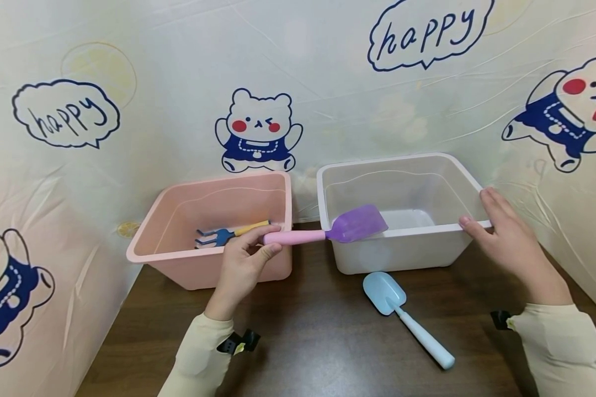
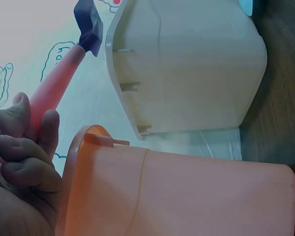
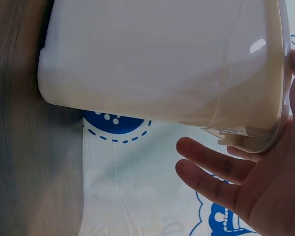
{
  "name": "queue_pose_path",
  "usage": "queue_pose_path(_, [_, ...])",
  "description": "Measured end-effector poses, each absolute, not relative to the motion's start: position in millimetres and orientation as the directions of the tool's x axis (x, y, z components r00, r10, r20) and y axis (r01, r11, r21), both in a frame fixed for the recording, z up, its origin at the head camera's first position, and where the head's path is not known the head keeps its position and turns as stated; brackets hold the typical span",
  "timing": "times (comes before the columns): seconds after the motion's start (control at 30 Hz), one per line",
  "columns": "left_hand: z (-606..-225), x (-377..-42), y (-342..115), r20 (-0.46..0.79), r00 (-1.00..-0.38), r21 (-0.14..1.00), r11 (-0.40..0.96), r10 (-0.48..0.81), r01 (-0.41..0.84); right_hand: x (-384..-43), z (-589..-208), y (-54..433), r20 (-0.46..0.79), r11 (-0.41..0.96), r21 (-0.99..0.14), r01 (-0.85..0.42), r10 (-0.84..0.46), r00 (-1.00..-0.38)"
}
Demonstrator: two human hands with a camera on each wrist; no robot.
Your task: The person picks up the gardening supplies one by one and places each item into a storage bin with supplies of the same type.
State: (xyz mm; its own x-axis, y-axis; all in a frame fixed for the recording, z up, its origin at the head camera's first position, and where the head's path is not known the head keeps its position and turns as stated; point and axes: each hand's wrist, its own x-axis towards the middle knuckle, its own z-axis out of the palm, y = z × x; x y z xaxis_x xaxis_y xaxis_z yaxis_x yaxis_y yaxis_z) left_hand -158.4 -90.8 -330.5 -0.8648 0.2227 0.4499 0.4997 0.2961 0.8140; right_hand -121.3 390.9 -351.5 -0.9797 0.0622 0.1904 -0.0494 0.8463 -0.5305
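Note:
My left hand pinches the pink handle of a toy shovel with a purple blade. The shovel lies roughly level in the air, its blade across the near left rim of a white bin. Below that hand is the near right part of a pink bin, where a blue hand fork with a yellow handle rests, partly hidden by the hand. At the white bin's near right corner, my right hand touches the rim with thumb and fingers; in the right wrist view two fingers extend straight.
A light blue trowel lies on the dark wooden table, in front of the white bin, its handle pointing to the near right. Behind both bins hangs a pale printed cloth, which also lines the sides.

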Motion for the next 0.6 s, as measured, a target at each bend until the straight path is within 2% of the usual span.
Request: queue_pose_path(0.6, [-327.5, -158.7, -87.5, 0.448, -0.863, 0.809, 0.305, 0.232, 0.502, -119.9, -350.0, 390.8, 0.187, 0.833, -0.551, -0.050, 0.064, -0.980])
